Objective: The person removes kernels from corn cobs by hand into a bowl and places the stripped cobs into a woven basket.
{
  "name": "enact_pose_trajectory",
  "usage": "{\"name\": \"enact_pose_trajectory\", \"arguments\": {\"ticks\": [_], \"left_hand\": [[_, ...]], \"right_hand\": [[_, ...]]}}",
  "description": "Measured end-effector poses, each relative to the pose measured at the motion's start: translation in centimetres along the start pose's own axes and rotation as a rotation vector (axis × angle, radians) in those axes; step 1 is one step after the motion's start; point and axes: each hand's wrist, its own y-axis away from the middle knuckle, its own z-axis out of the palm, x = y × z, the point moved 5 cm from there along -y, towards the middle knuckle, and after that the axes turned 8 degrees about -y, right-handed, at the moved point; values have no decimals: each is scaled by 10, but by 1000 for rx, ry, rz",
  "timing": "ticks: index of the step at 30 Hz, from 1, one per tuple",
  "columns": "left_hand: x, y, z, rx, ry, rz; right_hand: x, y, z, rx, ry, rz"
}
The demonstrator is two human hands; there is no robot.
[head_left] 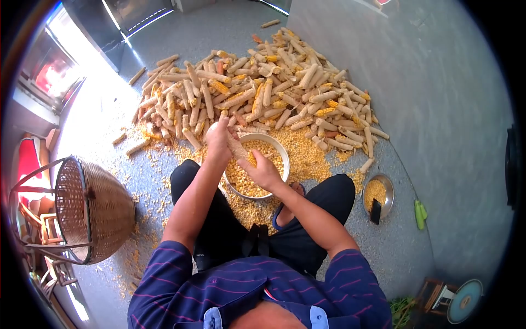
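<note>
one pale corncob (236, 148), held slantwise at both ends: far end wrapped by the curled left grip (218, 140), near end pinched by the right grip (263, 172), just above a round basin (287, 163). looks bare along the visible stretch; probably light, stiff and dry, rough enough not to slip, perhaps brittle under a hard twist. best taken hold of near the ends. beneath the grip, yellow kernels (236, 176) filling the basin. around it, more loose kernels (307, 159) on the grey floor (392, 241). beyond the grip, a broad heap of cobs (274, 82), mostly pale, some yellow. well right of it, a metal bowl (390, 193) with a black slab (375, 211), maybe a phone, at its edge; farther right, green things (419, 214) near a grey wall (427, 98). well left of the grip, a handled wicker basket (112, 214).
</note>
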Motion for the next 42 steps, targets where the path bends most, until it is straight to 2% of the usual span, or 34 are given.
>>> {"name": "enact_pose_trajectory", "arguments": {"ticks": [1,3,5,6,7,8,9,10,11,13,14,15,16,17,20,21,22,23,25,26,27,29,30,31,33,34,35,37,38,39,40,41,42], "left_hand": [[0,1,-2,56,-86,52],[1,0,0,-13,-87,37],[3,4,3,-81,-82,25],[7,9,9,-172,-28,22],[10,13,15,-263,26,18],[11,14,15,-259,26,12],[10,18,20,-354,59,-11],[9,22,24,-450,93,-30],[9,22,25,-451,93,-29],[13,25,34,-582,181,-18],[14,25,35,-584,182,-18],[17,28,40,-673,232,-40],[19,32,44,-763,282,-63],[21,33,47,-768,280,-62],[24,41,55,-855,390,-110],[24,39,53,-750,337,-109],[25,35,51,-646,284,-104],[27,36,53,-647,286,-104],[28,34,41,-308,-103,74],[24,26,32,-231,-103,100],[22,22,33,-223,-95,98],[26,19,23,2,-288,255],[22,15,20,36,-295,294],[23,16,23,32,-298,297],[29,19,20,260,-279,399],[29,19,20,255,-281,401],[29,17,21,175,-267,405],[36,14,18,100,-254,407],[34,12,19,-64,-163,313],[34,13,23,-228,-70,218],[34,16,26,-286,-25,174],[35,18,27,-284,-24,173],[33,21,30,-373,57,123]], "right_hand": [[-1,1,-1,104,332,-124],[11,-10,2,50,278,-69],[15,-13,5,-122,-71,77],[3,-5,4,-139,-239,101],[5,-4,6,-139,-238,103],[8,-3,13,-192,-388,115],[6,2,18,-245,-539,131],[1,10,21,-374,-702,264],[2,10,21,-374,-701,263],[-2,15,28,-557,-979,319],[-1,17,28,-587,-1023,334],[0,18,29,-586,-1020,333],[-4,23,35,-736,-1208,353],[-10,27,40,-889,-1395,367],[-21,30,43,-923,-1479,382],[-23,30,43,-943,-1503,402],[-21,26,38,-803,-1378,479],[-19,19,37,-802,-1376,480],[-3,0,32,-632,-750,231],[7,-4,34,-512,-676,251],[5,-5,38,-517,-671,260],[9,-10,29,-89,-234,211],[24,-18,30,52,-11,43],[26,-19,33,55,-14,40],[22,-20,22,306,371,-70],[22,-21,20,354,298,-100],[23,-24,19,358,297,-104],[16,-27,20,239,157,-314],[19,-25,15,234,157,-308],[24,-26,18,-73,-124,-58],[24,-20,27,-377,-401,191],[20,-17,23,-379,-401,193],[12,-10,27,-527,-633,251]]}}
